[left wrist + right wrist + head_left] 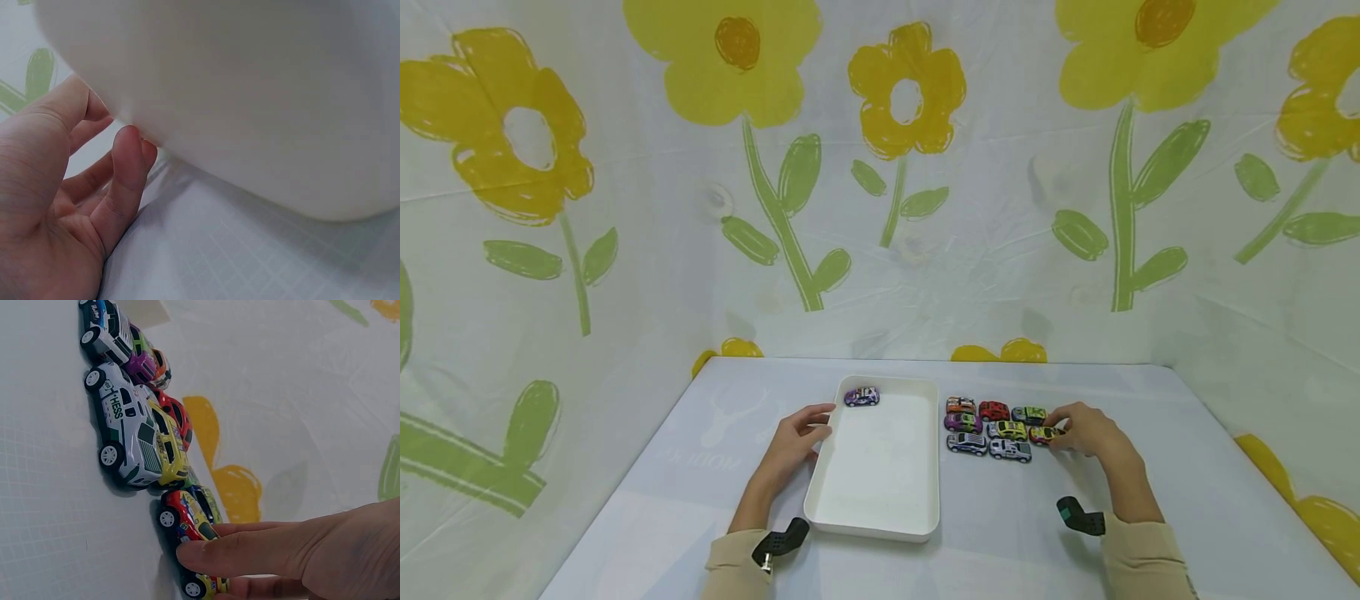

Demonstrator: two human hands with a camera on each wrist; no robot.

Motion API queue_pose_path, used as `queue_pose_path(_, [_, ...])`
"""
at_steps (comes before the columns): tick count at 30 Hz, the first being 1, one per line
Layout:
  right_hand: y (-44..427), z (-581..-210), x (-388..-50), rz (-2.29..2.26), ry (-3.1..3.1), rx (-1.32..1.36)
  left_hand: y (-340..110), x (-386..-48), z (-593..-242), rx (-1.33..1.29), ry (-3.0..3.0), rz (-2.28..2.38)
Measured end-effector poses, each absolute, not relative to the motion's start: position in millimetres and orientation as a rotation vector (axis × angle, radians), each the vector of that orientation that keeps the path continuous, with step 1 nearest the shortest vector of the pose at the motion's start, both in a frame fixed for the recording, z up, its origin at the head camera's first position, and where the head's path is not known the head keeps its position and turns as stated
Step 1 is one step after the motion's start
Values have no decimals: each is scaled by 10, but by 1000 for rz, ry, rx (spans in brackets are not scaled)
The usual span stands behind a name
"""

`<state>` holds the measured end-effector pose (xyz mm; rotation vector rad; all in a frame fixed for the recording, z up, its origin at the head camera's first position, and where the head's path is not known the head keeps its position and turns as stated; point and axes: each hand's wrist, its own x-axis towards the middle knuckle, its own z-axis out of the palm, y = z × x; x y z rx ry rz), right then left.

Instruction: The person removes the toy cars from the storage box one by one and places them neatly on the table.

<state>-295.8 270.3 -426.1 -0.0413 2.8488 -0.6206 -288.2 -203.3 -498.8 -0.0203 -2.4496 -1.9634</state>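
Observation:
My right hand (1086,429) pinches a red and yellow toy car (186,509) at the right end of a group of toy cars. In the right wrist view the thumb lies across its near side; other fingers are partly hidden behind it. My left hand (792,446) rests against the left wall of a white rectangular tray (880,530), its fingers loosely bent at the rim. The left wrist view shows those fingertips by the tray's outer side. Inside the tray, a purple and white toy car (861,397) stands in the far left corner.
Beside the tray's right wall stand several more cars, among them a red car (994,411), an orange car (960,405), a purple and green car (962,422) and a white HESS car (1010,451). A flower-patterned curtain (955,283) hangs behind the white table (1000,533).

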Motion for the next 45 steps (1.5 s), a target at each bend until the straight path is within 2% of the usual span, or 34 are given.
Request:
queue_pose_path(15, [2694, -4216, -2933, -657, 2826, -14, -2022, -2889, -5022, 8, -2465, -1910])
queue_pose_path(21, [2681, -4165, -2923, -657, 2839, -28, -1970, -2764, -4844, 6, -2481, -1897])
queue_pose_path(27, [2616, -4090, -2900, -648, 2850, -48, -2036, -2887, -4999, -7, -2471, -1935])
queue_pose_path(45, [2270, -4100, -2932, -554, 2954, -196, -2040, -2909, -5018, 0, -2471, -1940])
